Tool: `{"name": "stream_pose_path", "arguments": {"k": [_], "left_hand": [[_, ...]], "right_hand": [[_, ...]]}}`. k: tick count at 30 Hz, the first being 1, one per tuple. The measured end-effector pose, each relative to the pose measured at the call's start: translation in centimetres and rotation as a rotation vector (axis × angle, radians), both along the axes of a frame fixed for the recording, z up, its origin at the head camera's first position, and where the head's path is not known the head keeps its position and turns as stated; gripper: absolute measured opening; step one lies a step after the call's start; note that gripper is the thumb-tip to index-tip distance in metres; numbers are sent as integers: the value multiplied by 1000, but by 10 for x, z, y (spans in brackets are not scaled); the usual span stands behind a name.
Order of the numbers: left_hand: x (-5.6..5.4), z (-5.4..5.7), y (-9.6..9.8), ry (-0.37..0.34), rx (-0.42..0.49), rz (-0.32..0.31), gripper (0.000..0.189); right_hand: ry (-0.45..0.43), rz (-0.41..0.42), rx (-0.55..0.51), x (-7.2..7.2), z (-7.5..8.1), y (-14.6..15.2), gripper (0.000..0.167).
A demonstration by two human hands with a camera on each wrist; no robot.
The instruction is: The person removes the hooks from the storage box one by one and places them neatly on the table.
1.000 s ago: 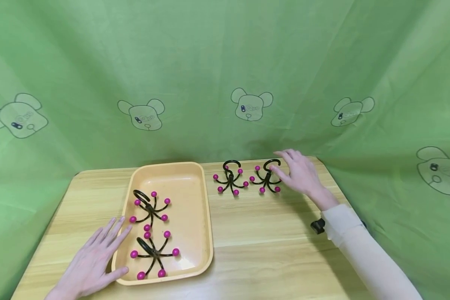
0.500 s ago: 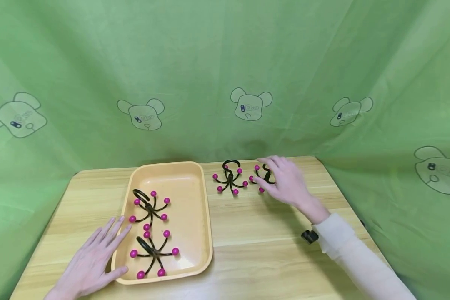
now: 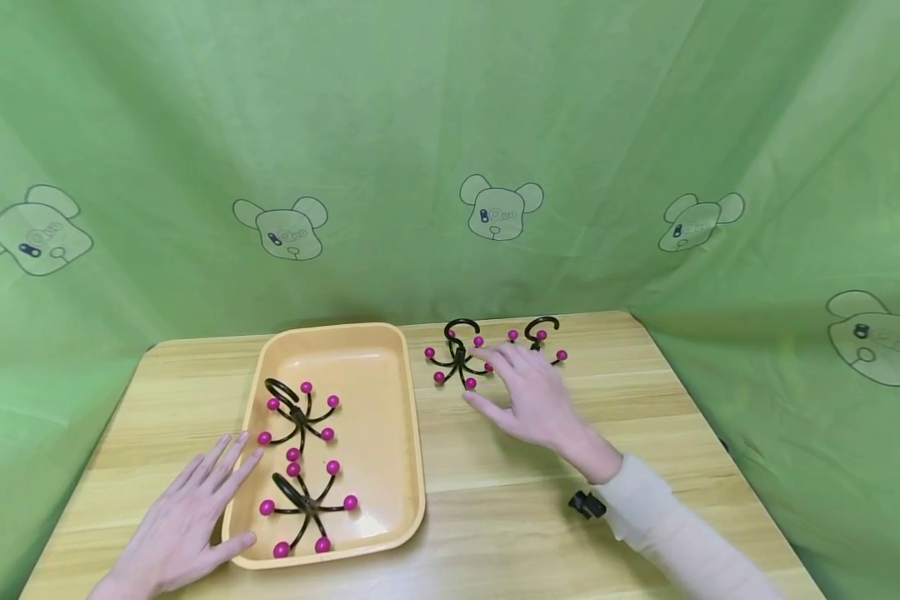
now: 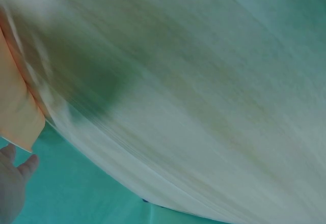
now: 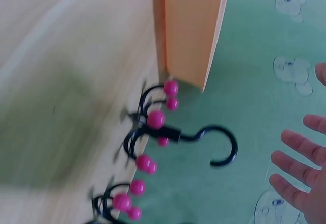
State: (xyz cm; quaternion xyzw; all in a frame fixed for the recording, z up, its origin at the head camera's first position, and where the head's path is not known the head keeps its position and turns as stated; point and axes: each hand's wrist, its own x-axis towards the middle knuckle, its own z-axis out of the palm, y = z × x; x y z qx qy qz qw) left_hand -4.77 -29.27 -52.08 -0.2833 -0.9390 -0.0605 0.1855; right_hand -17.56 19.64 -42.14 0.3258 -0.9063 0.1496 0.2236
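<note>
Two black multi-armed hanging hooks with pink ball tips stand at the back of the table: a left one (image 3: 460, 354) and a right one (image 3: 543, 323), partly hidden by my right hand (image 3: 528, 396). In the right wrist view the left hook (image 5: 168, 132) is apart from my extended fingers (image 5: 298, 170), which hold nothing. Two similar hooks, a far one (image 3: 298, 417) and a near one (image 3: 309, 506), lie in the yellow-orange tray (image 3: 401, 417). My left hand (image 3: 183, 525) rests with straight fingers at the tray's left rim.
A wooden table (image 3: 540, 533) bears everything. Green curtain (image 3: 390, 125) with printed bear heads hangs close behind it and along both sides. The tray's raised wall (image 5: 191, 35) stands beyond the left hook in the right wrist view.
My right hand has moved left and toward me, from beside the right hook to in front of the left one, uncovering the right hook's curved top. The left hand and the hooks have stayed put.
</note>
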Motion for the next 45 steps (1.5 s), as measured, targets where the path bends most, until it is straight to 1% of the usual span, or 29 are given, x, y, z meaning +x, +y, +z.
{"name": "stream_pose_path", "arguments": {"k": [6, 12, 16, 23, 27, 31, 34, 37, 40, 45], "left_hand": [[1, 0, 0, -11, 6, 2, 102], [1, -1, 0, -15, -1, 11, 102], [1, -2, 0, -17, 0, 12, 101], [1, -2, 0, -16, 3, 5, 102], [1, -1, 1, -10, 3, -1, 102], [1, 1, 1, -7, 0, -3, 102], [2, 3, 2, -4, 0, -1, 102], [2, 3, 2, -1, 2, -1, 102], [2, 3, 2, -2, 2, 0, 102], [2, 2, 1, -9, 1, 1, 102]], "right_hand": [[-39, 49, 40, 9, -6, -21, 73], [-50, 124, 73, 20, -13, -44, 68], [-26, 170, 71, 27, -15, -60, 66], [49, 235, 53, 38, -18, -84, 66], [79, 258, 47, 42, -15, -97, 64], [79, 276, 51, 45, -9, -110, 64], [96, 306, 61, 47, -3, -122, 66], [127, 341, 78, 49, 3, -134, 65], [126, 369, 115, 51, 7, -145, 63], [107, 392, 208, 55, 11, -161, 64]]}}
